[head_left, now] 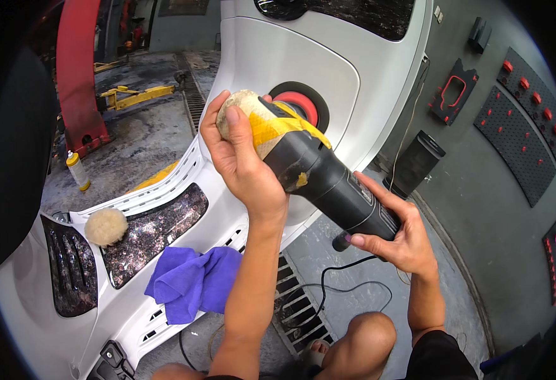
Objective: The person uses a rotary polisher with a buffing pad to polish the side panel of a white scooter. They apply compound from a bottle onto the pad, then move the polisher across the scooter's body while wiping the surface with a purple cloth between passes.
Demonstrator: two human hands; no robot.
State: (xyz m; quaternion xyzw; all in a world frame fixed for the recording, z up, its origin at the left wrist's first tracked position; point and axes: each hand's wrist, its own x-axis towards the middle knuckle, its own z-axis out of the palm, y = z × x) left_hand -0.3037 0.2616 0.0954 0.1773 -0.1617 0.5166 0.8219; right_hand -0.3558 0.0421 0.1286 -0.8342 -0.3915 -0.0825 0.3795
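My left hand (249, 161) grips the head of a black electric polisher (313, 164), which is wrapped in pale material and yellow tape. My right hand (401, 232) is closed around its rear grip. A round pad (323, 99), red in the middle with a dark rim, faces the white scooter panel (278, 52); whether it touches cannot be made out. Below, on the scooter's footboard, a cream fluffy wool pad (106, 227) rests at the edge of a speckled dark mat (157, 232). A purple microfibre cloth (192, 282) is draped over the footboard's near side.
A black cord (323, 285) runs from the polisher across the floor near a drain grate (301, 304). At the left stand a red lift post (81, 71) with yellow arms (138, 99) and a yellow-capped bottle (78, 171). Black pegboards (515, 142) hang on the right wall.
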